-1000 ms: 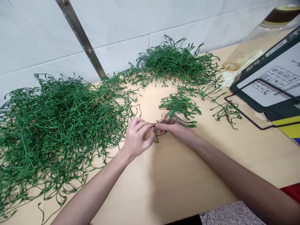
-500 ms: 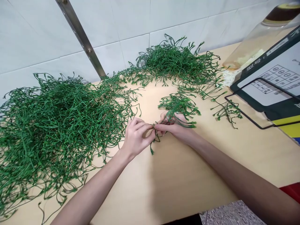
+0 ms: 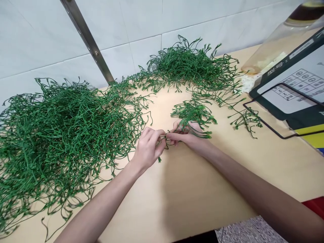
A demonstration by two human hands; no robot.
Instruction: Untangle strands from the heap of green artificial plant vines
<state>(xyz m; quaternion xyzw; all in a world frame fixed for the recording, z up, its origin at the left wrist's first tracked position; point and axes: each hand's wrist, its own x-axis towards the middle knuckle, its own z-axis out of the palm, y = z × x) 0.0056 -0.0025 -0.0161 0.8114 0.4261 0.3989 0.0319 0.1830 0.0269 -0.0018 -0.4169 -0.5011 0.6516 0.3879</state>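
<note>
My right hand (image 3: 183, 132) is closed round the stem ends of a bunch of thin green artificial plant stems (image 3: 194, 113), whose tufted tips fan out beyond the fingers. Close against its thumb, my left hand (image 3: 151, 145) pinches a thin green stem (image 3: 166, 145) at the bunch's end. Part of that stem hangs in a small loop below the fingertips, and a green tip shows under the left hand. The fingers hide exactly how the stem runs round the bunch. Left of my hands spreads a large heap of the same green stems (image 3: 68, 131).
A second heap of stems (image 3: 192, 64) lies by the tiled wall (image 3: 141, 23), with a few loose stems (image 3: 245, 121) to the right. A dark printed box (image 3: 291, 87), a black wire frame (image 3: 268, 130) and a clear bottle (image 3: 275, 44) stand at right. A metal post (image 3: 88, 42) rises behind.
My left fingers have closed in more tightly on the thin stem, and its hanging end has shifted left and up, partly behind the hand. The right hand stays in place with the bunch.
</note>
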